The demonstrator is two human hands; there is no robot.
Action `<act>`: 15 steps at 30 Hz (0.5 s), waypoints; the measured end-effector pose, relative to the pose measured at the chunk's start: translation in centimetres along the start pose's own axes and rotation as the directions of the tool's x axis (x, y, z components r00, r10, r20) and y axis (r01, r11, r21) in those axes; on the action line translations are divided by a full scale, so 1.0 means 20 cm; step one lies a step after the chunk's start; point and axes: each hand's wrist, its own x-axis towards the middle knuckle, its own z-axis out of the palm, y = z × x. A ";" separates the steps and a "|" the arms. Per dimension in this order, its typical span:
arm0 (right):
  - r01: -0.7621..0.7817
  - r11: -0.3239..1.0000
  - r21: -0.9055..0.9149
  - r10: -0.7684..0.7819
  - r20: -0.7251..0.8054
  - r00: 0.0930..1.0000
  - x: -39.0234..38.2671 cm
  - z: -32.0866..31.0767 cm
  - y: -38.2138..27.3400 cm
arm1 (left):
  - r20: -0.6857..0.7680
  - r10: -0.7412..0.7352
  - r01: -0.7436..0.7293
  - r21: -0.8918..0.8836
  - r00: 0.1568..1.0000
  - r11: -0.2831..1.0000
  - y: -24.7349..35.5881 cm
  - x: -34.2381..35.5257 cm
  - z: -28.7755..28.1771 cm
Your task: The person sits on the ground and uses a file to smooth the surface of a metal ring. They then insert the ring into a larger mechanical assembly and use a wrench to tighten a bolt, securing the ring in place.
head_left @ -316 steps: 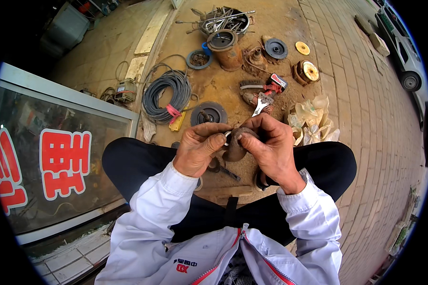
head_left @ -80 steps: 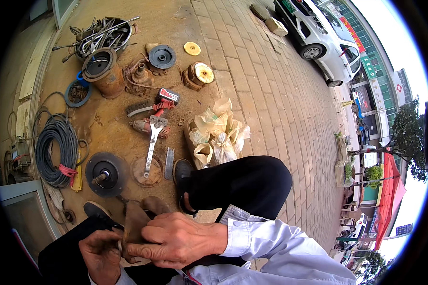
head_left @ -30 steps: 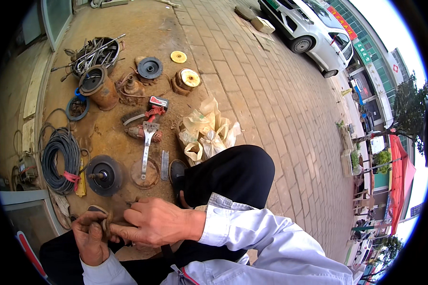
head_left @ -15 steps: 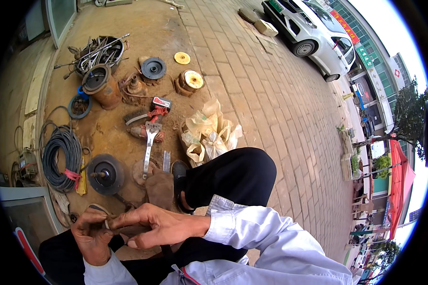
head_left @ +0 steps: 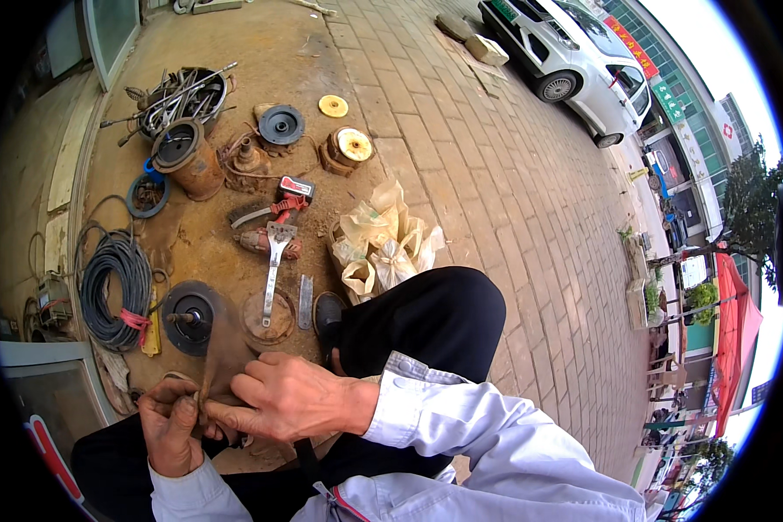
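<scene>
Low at the left, my two hands meet in front of my bent legs. My left hand (head_left: 172, 426) pinches a small part (head_left: 202, 407) between thumb and fingers; the fingers mostly hide it, so its kind is unclear. My right hand (head_left: 287, 396) is closed, its index finger pressed against the left fingertips. From its fingers a brown, dusty sheet (head_left: 226, 352), like cloth or sandpaper, stands up, blurred by motion. Just beyond it lies a dark round motor part (head_left: 190, 318) with a shaft. A round rusty plate (head_left: 268, 318) and a scraper with a metal handle (head_left: 276, 261) lie nearby.
Ahead are a red cordless power tool (head_left: 289, 204), a brush (head_left: 250, 215), a rusty cylindrical housing (head_left: 196, 170), a tub of tools (head_left: 202, 96) and a coil of dark hose (head_left: 104, 291). A plastic bag (head_left: 383, 239) stands beside my knee. A white car (head_left: 574, 65) is parked far right.
The brown sheet has swung left and upright, uncovering the rusty plate and a metal strip. My right hand has shifted slightly up; the left still pinches the small part.
</scene>
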 end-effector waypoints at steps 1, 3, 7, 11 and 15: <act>0.010 1.000 -0.011 -0.010 -0.010 1.000 0.00 0.00 0.00 | -0.001 -0.013 0.013 0.017 1.000 1.000 0.01 0.00 -0.01; -0.084 0.991 0.105 0.075 0.090 0.993 0.00 -0.01 -0.01 | -0.010 0.027 -0.026 0.046 1.000 0.999 0.00 0.00 -0.01; -0.429 0.150 0.891 0.366 0.353 0.861 0.04 0.02 -0.09 | 0.009 0.257 -0.255 0.167 0.966 0.952 0.00 0.01 0.04; -0.442 -0.346 0.828 0.303 0.544 0.782 0.03 -0.02 -0.04 | 0.038 0.324 -0.322 0.261 0.945 0.910 0.03 0.01 0.07; -0.324 0.763 0.559 0.303 0.133 0.944 0.02 0.01 -0.04 | -0.088 0.163 -0.140 0.226 0.983 0.964 0.02 0.01 0.08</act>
